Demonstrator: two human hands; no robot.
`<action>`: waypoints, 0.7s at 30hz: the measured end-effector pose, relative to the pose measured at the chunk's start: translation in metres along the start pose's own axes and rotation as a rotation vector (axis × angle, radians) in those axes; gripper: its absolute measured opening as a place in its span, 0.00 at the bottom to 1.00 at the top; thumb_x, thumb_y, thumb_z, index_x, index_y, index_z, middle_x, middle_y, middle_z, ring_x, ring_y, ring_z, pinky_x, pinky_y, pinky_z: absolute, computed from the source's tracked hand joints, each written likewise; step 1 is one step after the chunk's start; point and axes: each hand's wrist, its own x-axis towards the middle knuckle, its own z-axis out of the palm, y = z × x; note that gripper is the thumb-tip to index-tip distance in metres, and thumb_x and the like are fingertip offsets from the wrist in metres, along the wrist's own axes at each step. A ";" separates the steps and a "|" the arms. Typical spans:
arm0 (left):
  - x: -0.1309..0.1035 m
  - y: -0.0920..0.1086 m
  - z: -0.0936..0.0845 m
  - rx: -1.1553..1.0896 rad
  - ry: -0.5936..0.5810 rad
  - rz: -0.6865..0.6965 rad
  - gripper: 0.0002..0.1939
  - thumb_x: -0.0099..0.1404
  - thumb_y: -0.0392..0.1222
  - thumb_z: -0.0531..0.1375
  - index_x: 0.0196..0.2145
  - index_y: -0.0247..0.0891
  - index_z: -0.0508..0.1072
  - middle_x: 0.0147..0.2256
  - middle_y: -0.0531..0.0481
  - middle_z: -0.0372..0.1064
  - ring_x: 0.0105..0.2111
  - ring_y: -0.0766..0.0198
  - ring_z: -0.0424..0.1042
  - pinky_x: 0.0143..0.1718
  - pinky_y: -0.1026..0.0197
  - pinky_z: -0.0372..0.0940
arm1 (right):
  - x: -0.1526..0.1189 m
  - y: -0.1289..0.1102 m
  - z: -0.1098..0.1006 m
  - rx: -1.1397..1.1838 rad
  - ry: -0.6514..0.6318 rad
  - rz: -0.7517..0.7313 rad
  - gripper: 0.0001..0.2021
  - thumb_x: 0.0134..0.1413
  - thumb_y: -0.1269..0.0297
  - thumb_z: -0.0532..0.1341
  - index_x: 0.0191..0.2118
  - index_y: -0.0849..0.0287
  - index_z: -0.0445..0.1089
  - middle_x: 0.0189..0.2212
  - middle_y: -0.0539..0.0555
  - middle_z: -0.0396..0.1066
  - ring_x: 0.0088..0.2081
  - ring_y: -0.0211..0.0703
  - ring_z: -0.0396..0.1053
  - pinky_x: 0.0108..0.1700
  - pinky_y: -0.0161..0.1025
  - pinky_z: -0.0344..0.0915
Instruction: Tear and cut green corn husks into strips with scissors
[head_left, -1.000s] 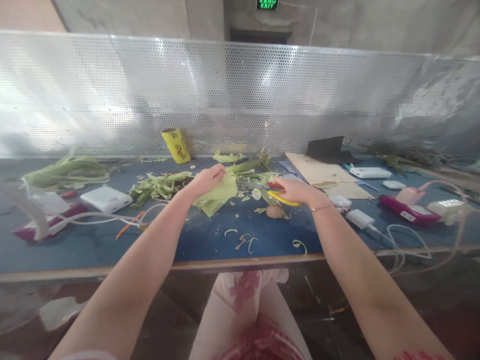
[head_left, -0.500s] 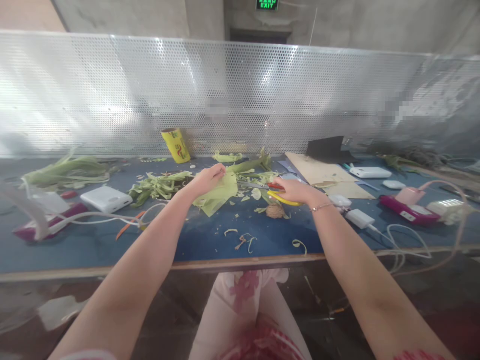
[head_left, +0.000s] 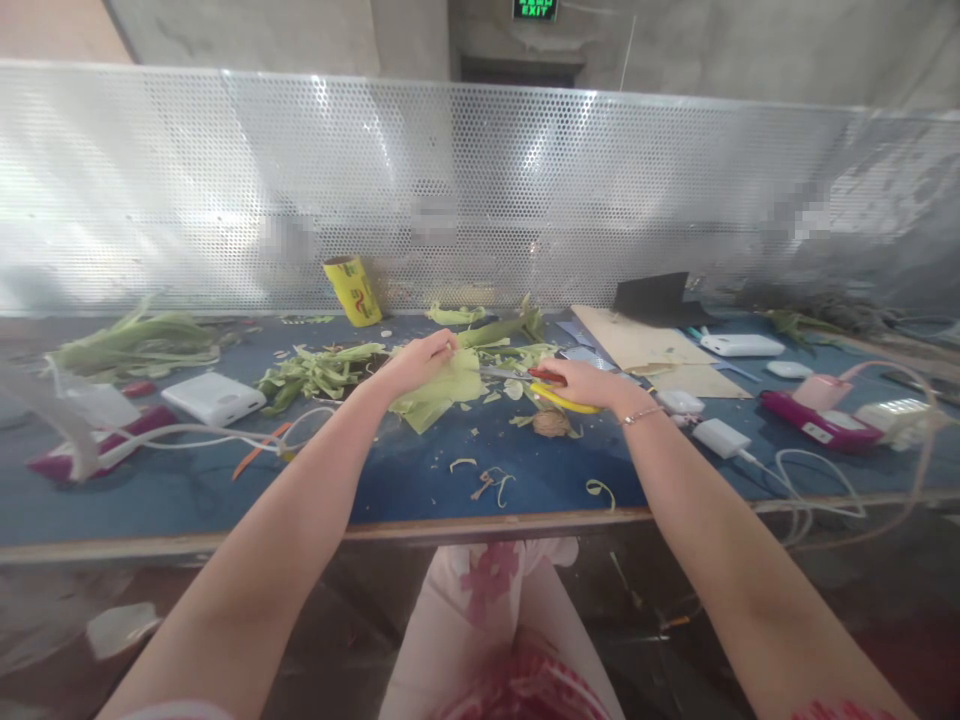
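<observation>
My left hand (head_left: 426, 362) is closed with its fingers pinching a pale green corn husk (head_left: 439, 393), a broad sheet that hangs toward the table. In my right hand (head_left: 574, 380) is a pair of scissors (head_left: 564, 400) with red and yellow handles. The metal blades point left and their tips reach the husk's right edge; exactly how they meet it is too small to tell. Just below the right hand lies a crumpled brown lump (head_left: 552, 424). Cut green strips (head_left: 319, 375) are heaped left of the left hand. A longer green husk piece (head_left: 499, 329) lies behind both hands.
A yellow tube (head_left: 354, 292) stands by the perforated metal screen (head_left: 480, 180). White power banks (head_left: 213, 398), cables and purple power strips (head_left: 817, 420) flank the work area. Cardboard (head_left: 637, 340) lies at the back right. Small scraps dot the blue tabletop (head_left: 405, 480) near its front edge.
The husk and my left hand have shifted slightly to the right. The scissors' handles look closer together, and my right hand has moved only a little.
</observation>
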 end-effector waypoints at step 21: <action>-0.001 0.005 0.000 0.030 -0.051 0.036 0.12 0.64 0.42 0.46 0.40 0.40 0.66 0.35 0.51 0.69 0.33 0.65 0.65 0.36 0.62 0.58 | 0.002 0.003 -0.002 -0.005 -0.058 -0.002 0.13 0.53 0.51 0.54 0.31 0.56 0.61 0.34 0.54 0.70 0.32 0.42 0.66 0.33 0.37 0.56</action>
